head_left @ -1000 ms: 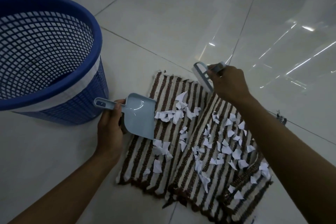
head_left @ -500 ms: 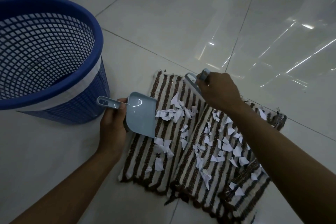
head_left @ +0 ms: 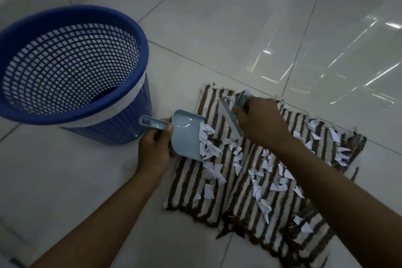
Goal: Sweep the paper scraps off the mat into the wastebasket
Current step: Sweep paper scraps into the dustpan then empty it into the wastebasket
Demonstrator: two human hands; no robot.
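Head view | left hand [head_left: 155, 148] grips the dustpan [head_left: 186, 137] handle, lip on the mat [head_left: 191, 180] edge, a few paper scraps [head_left: 210, 150] at its mouth | right hand [head_left: 261, 124] grips the hand brush [head_left: 231, 117] on the mat | I judge it early: most scraps lie across the mat, and I see none in the wastebasket [head_left: 144, 54] just left.
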